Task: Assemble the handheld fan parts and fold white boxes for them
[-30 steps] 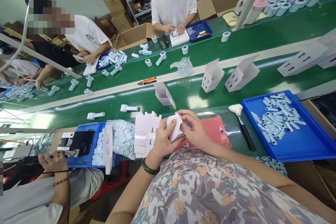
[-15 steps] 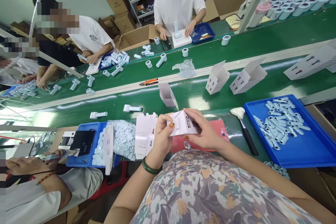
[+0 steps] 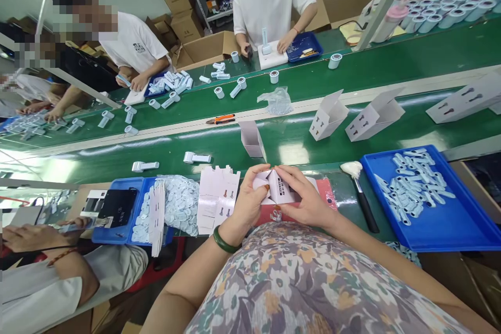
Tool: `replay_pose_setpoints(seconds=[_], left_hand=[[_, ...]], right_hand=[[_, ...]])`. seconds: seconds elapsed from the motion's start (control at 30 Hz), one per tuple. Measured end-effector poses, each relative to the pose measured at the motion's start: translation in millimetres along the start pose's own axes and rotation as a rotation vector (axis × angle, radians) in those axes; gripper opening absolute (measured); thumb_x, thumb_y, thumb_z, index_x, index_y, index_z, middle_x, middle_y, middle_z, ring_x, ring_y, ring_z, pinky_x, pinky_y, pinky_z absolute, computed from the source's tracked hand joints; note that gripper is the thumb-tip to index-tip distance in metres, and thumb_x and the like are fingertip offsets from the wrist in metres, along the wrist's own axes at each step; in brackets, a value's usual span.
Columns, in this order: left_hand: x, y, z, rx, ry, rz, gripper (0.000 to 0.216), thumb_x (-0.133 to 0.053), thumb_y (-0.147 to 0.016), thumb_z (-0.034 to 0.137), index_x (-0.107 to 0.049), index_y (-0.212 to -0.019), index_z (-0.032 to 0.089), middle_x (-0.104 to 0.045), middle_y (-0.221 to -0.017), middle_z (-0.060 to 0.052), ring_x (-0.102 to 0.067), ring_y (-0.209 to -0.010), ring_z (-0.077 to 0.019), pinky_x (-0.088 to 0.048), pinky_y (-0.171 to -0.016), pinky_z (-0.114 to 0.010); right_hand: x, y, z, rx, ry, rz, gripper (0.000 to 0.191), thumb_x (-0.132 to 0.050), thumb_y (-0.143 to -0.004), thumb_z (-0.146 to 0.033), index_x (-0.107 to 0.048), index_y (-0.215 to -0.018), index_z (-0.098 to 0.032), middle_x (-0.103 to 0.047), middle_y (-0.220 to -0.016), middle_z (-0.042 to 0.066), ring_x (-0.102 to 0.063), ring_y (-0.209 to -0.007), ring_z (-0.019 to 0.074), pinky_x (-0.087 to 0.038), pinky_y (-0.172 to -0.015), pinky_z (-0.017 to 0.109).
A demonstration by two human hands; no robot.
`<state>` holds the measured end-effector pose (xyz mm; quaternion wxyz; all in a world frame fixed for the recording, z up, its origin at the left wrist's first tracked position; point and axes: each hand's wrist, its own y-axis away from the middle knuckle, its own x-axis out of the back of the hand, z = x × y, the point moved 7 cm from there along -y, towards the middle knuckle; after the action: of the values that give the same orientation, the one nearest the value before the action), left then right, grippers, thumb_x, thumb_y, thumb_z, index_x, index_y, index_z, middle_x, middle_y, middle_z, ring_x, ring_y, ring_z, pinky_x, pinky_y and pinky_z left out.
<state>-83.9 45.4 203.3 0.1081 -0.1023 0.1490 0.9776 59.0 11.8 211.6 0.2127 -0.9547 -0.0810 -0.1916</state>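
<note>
Between my two hands is a small white cardboard box (image 3: pixel 278 191) with dark print on one side. My left hand (image 3: pixel 250 195) grips its left end, the thumb pressing on the folded flaps there. Around the right end and top edge wraps my right hand (image 3: pixel 307 197). Under the box lies a red mat (image 3: pixel 324 193) with a small clear plastic bit on it. To the left of my left hand rests a stack of flat white printed cartons (image 3: pixel 218 201). Right of my right hand lies a black-handled tool with a whitish head (image 3: pixel 360 198).
A blue tray (image 3: pixel 450 229) of light-blue parts stands at right. Open white boxes (image 3: pixel 329 117) stand along the green conveyor (image 3: pixel 188 138). Orange-handled pliers (image 3: pixel 221 119) lie farther back. Left is a bag of pale-blue parts (image 3: pixel 182 203); co-workers sit across and at left.
The box has turned in my hands, its end flaps now standing partly apart where they lay flatter before. My left fingers have moved up over its top edge.
</note>
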Motion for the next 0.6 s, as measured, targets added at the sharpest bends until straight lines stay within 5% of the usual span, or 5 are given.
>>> replay_pose_setpoints(seconds=[0.13, 0.23, 0.37, 0.5, 0.6], left_hand=[[7.8, -1.1, 6.0, -0.058, 0.094, -0.062, 0.069, -0.066, -0.085, 0.054, -0.049, -0.147, 0.029, -0.064, -0.137, -0.009, -0.065, -0.119, -0.0286, -0.055, -0.1, -0.044], [12.6, -3.9, 13.4, -0.168, -0.019, -0.146, 0.099, -0.063, -0.081, 0.081, -0.031, -0.16, 0.03, -0.048, -0.158, -0.014, -0.049, -0.144, -0.0343, -0.047, -0.114, -0.049], [18.6, -19.4, 0.9, -0.229, -0.323, -0.132, 0.108, -0.093, -0.062, 0.061, -0.044, -0.152, 0.028, -0.049, -0.156, -0.014, -0.047, -0.145, -0.0355, -0.042, -0.119, -0.049], [34.0, -37.4, -37.2, -0.124, 0.101, 0.147, 0.087, -0.096, -0.063, 0.049, -0.052, -0.136, 0.03, -0.062, -0.141, -0.006, -0.063, -0.126, -0.0259, -0.053, -0.107, -0.041], [17.5, -44.8, -76.2, 0.032, 0.31, 0.151, 0.072, -0.089, -0.071, 0.055, -0.055, -0.129, 0.029, -0.07, -0.127, -0.005, -0.07, -0.11, -0.0209, -0.056, -0.1, -0.038]], right_hand=[[7.7, -1.8, 5.6, -0.038, -0.025, 0.061, 0.081, -0.075, -0.087, -0.034, -0.038, -0.16, -0.038, -0.049, -0.153, 0.01, -0.049, -0.14, 0.034, -0.047, -0.114, 0.053], [17.2, -9.2, 10.8, -0.094, -0.001, 0.092, 0.082, -0.077, -0.086, -0.037, -0.04, -0.16, -0.037, -0.048, -0.155, 0.009, -0.047, -0.143, 0.035, -0.047, -0.115, 0.053], [23.6, -10.3, 9.2, -0.101, 0.033, 0.105, 0.073, -0.074, -0.091, -0.043, -0.045, -0.157, -0.036, -0.047, -0.158, 0.01, -0.045, -0.146, 0.0344, -0.041, -0.119, 0.056], [23.5, 23.5, 28.6, -0.257, -0.048, 0.378, 0.037, -0.072, -0.092, -0.047, -0.07, -0.123, -0.028, -0.07, -0.122, 0.012, -0.068, -0.112, 0.0293, -0.056, -0.101, 0.051], [-6.6, 43.9, 64.3, -0.479, -0.314, 0.352, 0.041, -0.071, -0.089, -0.059, -0.071, -0.109, -0.023, -0.075, -0.098, 0.011, -0.074, -0.089, 0.027, -0.064, -0.08, 0.045]])
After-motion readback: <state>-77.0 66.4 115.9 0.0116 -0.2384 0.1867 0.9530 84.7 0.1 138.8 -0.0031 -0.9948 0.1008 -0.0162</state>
